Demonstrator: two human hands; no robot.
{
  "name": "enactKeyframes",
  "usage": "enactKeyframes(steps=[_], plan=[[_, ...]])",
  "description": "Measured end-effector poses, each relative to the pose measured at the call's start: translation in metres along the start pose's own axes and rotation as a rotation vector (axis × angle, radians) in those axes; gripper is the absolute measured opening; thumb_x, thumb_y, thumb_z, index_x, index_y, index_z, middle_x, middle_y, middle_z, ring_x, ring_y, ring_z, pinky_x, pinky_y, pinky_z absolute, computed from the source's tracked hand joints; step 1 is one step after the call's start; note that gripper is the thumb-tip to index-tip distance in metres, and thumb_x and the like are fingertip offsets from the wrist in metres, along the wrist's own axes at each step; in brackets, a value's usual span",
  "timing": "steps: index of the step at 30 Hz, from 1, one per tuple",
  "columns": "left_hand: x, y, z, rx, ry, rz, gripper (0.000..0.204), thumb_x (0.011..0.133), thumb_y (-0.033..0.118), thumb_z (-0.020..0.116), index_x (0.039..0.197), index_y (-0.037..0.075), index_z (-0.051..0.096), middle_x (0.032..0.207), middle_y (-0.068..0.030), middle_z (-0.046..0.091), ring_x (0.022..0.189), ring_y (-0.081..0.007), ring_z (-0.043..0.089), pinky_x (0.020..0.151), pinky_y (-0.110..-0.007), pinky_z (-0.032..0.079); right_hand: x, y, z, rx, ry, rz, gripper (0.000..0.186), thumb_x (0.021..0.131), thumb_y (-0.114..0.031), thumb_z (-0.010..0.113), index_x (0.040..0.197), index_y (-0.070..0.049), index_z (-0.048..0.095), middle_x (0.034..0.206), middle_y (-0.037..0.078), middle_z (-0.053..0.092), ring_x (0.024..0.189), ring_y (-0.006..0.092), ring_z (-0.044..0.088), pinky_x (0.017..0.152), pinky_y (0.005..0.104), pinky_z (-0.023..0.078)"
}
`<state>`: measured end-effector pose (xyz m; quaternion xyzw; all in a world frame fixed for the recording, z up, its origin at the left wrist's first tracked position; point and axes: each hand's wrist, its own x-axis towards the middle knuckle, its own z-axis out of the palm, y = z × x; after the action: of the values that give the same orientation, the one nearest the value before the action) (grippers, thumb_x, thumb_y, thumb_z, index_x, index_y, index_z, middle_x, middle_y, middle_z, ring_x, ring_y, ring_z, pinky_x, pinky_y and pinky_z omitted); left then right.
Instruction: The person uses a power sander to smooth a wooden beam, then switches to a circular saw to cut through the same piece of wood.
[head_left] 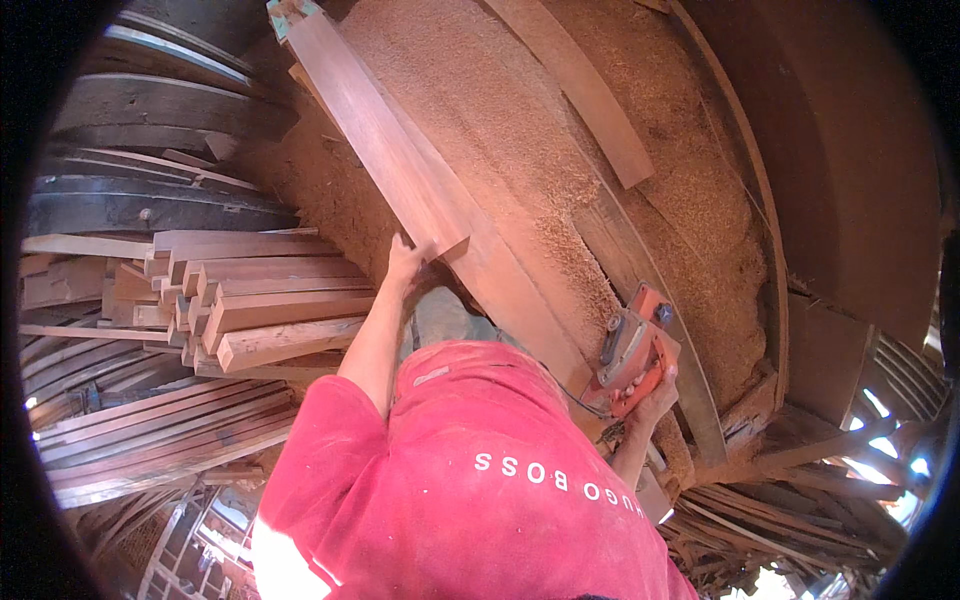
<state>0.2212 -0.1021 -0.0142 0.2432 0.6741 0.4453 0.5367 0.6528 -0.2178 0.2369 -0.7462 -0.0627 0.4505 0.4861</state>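
Note:
My right hand (655, 400) is wrapped round the handle of an orange-red electric hand planer (625, 365), which rests on the dusty bench at the right. My left hand (408, 262) reaches forward to the near end of a long reddish wooden plank (375, 125). Its fingers close on the plank's corner, partly hidden by the wood. The plank lies lengthwise along the left side of the bench (525, 285), its far end beside a small greenish block.
Wood shavings (520, 130) cover much of the bench. Another board (585, 90) lies at the far right. Stacked square timbers (285, 290) stick out at the left, above a pile of long boards (170, 430). Loose wood strips (780, 520) lie at the lower right.

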Motion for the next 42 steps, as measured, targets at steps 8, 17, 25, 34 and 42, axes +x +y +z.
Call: enactKeyframes(steps=[8, 17, 25, 34, 42], plan=[[-0.032, 0.037, 0.04, -0.272, -0.027, -0.091, 0.066, 0.086, 0.027, 0.082, 0.135, -0.004, 0.051, 0.127, -0.0164, 0.065, 0.11, -0.0244, 0.065, 0.091, -0.038, 0.055, 0.03, -0.003, -0.015, 0.062, 0.03, -0.01, 0.062, 0.093, -0.062, 0.06, 0.116, -0.004, 0.061, 0.064, 0.004, 0.053, 0.046, 0.0179, 0.053, 0.04, 0.0346, 0.046], [-0.109, 0.111, 0.134, -0.285, -0.33, -0.284, 0.057, 0.089, 0.029, 0.078, 0.132, 0.001, 0.053, 0.115, -0.0085, 0.067, 0.098, -0.0197, 0.066, 0.082, -0.035, 0.056, 0.044, 0.013, -0.031, 0.206, -0.121, 0.027, 0.068, 0.091, -0.067, 0.059, 0.128, -0.01, 0.055, 0.066, 0.001, 0.052, 0.047, 0.0161, 0.053, 0.038, 0.0328, 0.046], [-0.153, 0.204, 0.121, -0.507, -0.298, -0.3, 0.054, 0.099, 0.039, 0.051, 0.138, 0.002, 0.051, 0.123, -0.014, 0.066, 0.111, -0.0276, 0.065, 0.097, -0.046, 0.053, 0.043, 0.019, -0.032, 0.097, -0.043, -0.049, 0.069, 0.094, -0.065, 0.056, 0.129, -0.005, 0.056, 0.066, 0.001, 0.053, 0.046, 0.0156, 0.053, 0.039, 0.0318, 0.047], [-0.123, 0.299, 0.128, -1.234, -0.774, 0.168, 0.05, 0.104, 0.023, 0.033, 0.141, -0.007, 0.045, 0.142, -0.0293, 0.052, 0.136, -0.0442, 0.048, 0.115, -0.056, 0.043, 0.05, 0.021, -0.036, 0.129, -0.018, -0.044, 0.074, 0.094, -0.065, 0.056, 0.142, -0.009, 0.053, 0.064, 0.0, 0.051, 0.045, 0.0149, 0.051, 0.039, 0.0316, 0.046], [-0.121, 0.298, 0.128, -1.196, -0.689, 0.25, 0.044, 0.106, 0.02, 0.038, 0.14, -0.006, 0.048, 0.143, -0.0269, 0.052, 0.136, -0.0423, 0.048, 0.115, -0.053, 0.043, 0.053, 0.021, -0.039, 0.056, -0.013, -0.155, 0.075, 0.091, -0.064, 0.059, 0.132, -0.001, 0.058, 0.068, 0.004, 0.055, 0.049, 0.0162, 0.053, 0.042, 0.0309, 0.045]])
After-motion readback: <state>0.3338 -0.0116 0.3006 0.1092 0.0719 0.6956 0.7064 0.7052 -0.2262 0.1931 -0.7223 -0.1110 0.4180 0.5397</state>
